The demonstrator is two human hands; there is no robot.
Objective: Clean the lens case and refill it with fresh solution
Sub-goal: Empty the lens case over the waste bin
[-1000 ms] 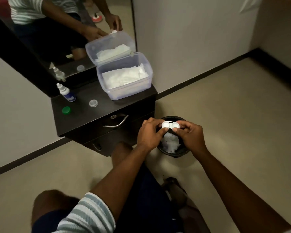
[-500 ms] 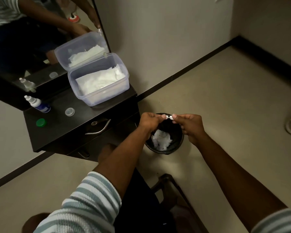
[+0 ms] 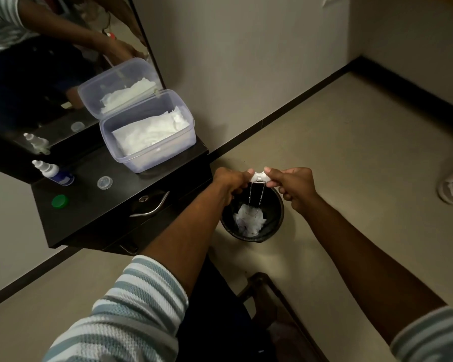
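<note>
i saw the left hand (image 3: 229,182) and right hand (image 3: 293,186) each pinching an end of the white lens case (image 3: 258,176). it was tipped above the black bin (image 3: 275,223), with liquid streaming onto crumpled tissue (image 3: 249,220) inside.

- The lens case (image 3: 257,176) pinched between my left hand (image 3: 229,182) and right hand (image 3: 293,188) looks like smooth white plastic with a slight sheen.
- The bin (image 3: 275,223) below is black, glossy plastic; the wad (image 3: 249,222) inside looks like crumpled white paper.
- The box (image 3: 154,155) is translucent, smooth plastic, holding soft white tissue sheets (image 3: 149,131).
- The shelf top (image 3: 94,202) is dark, matt, wood-like; its drawer handle (image 3: 152,209) is shiny metal.
- The bottle (image 3: 54,173) and the green cap (image 3: 60,201) look like smooth plastic.
- My sleeves (image 3: 131,309) are ribbed, striped knit cloth.
- The floor (image 3: 351,142) is matt and smooth.
</note>
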